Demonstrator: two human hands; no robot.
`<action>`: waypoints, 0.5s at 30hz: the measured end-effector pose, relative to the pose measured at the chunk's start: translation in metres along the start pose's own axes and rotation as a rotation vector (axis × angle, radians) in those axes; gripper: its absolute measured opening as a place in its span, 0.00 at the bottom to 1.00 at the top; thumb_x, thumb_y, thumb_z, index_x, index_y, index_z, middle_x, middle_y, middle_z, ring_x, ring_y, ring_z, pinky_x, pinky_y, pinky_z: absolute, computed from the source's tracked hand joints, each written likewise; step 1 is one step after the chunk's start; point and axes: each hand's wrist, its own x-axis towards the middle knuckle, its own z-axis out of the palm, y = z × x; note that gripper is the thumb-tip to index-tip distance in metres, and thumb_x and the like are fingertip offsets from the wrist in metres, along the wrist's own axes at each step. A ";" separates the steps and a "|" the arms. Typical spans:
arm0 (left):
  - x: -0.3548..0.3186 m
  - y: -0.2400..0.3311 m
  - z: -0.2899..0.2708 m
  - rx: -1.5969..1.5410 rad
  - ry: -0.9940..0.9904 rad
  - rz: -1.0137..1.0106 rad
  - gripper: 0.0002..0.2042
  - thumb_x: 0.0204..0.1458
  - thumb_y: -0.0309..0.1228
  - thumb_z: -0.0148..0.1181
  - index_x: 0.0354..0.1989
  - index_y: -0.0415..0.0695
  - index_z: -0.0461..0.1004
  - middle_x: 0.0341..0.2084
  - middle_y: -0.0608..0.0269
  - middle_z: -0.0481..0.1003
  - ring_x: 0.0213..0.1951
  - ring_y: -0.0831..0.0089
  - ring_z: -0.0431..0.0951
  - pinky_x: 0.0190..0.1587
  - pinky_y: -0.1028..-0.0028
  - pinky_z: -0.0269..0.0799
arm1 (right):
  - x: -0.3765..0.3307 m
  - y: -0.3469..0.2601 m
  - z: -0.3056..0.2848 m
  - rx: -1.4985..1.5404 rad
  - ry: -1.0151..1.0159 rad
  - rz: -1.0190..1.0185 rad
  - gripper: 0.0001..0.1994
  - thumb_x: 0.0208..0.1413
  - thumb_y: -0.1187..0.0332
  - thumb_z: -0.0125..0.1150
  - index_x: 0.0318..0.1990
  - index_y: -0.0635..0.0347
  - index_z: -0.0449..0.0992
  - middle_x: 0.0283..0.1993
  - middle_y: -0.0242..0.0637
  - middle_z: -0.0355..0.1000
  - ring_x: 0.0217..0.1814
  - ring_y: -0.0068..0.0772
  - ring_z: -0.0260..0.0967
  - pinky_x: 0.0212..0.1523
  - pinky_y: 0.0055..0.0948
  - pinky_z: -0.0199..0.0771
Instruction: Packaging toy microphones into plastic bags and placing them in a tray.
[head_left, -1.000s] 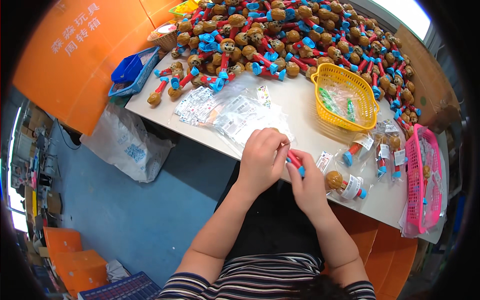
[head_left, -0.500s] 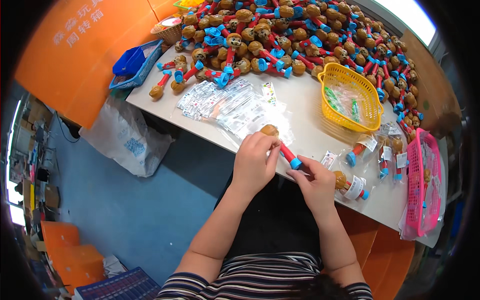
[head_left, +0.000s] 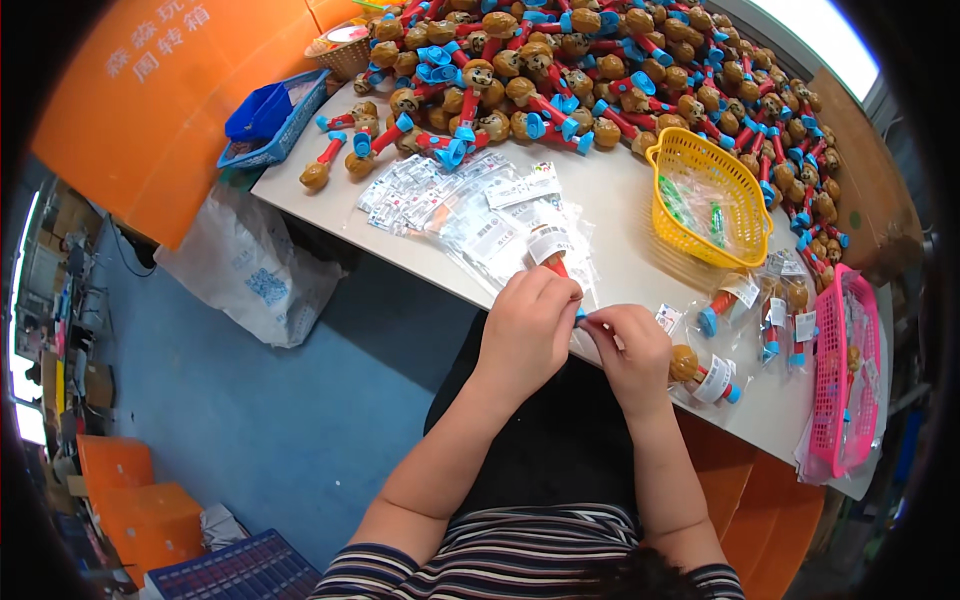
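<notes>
In the left hand (head_left: 530, 322), closed around its handle, I see the red toy (head_left: 558, 267); the right hand (head_left: 634, 345) pinches its blue end (head_left: 580, 315). Just beyond the left hand lie clear bags (head_left: 478, 238); beside the right, a bagged toy (head_left: 684, 362); farther out, a yellow basket (head_left: 742, 250).

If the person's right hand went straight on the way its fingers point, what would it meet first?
Probably the bright blue end of the red stick-shaped toy, directly ahead, with the left hand just beyond; depth is hard to judge here.
</notes>
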 end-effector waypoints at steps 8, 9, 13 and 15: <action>-0.006 0.000 0.003 0.017 -0.083 0.041 0.06 0.45 0.21 0.60 0.32 0.41 0.73 0.29 0.58 0.71 0.33 0.57 0.72 0.37 0.65 0.69 | 0.014 -0.007 0.019 0.180 0.103 0.313 0.16 0.47 0.78 0.63 0.45 0.64 0.71 0.42 0.43 0.72 0.42 0.43 0.71 0.41 0.33 0.72; -0.007 0.000 0.003 0.052 -0.103 0.035 0.06 0.44 0.21 0.60 0.32 0.41 0.73 0.29 0.58 0.71 0.33 0.58 0.72 0.37 0.65 0.69 | 0.012 -0.002 0.023 0.178 0.104 0.315 0.16 0.47 0.78 0.63 0.45 0.64 0.71 0.42 0.43 0.72 0.42 0.43 0.71 0.41 0.33 0.72; -0.012 -0.006 0.004 0.065 -0.091 0.021 0.06 0.44 0.21 0.60 0.32 0.41 0.73 0.29 0.58 0.71 0.33 0.57 0.72 0.37 0.64 0.69 | 0.007 0.006 0.030 0.179 -0.031 0.358 0.13 0.51 0.77 0.60 0.46 0.67 0.72 0.38 0.46 0.74 0.37 0.41 0.74 0.37 0.31 0.74; -0.015 -0.010 0.001 0.100 -0.070 0.027 0.06 0.43 0.21 0.61 0.31 0.41 0.73 0.29 0.58 0.71 0.33 0.57 0.72 0.37 0.65 0.69 | 0.007 0.000 0.030 0.137 -0.033 0.331 0.13 0.52 0.77 0.59 0.46 0.67 0.73 0.36 0.46 0.74 0.35 0.40 0.75 0.35 0.30 0.74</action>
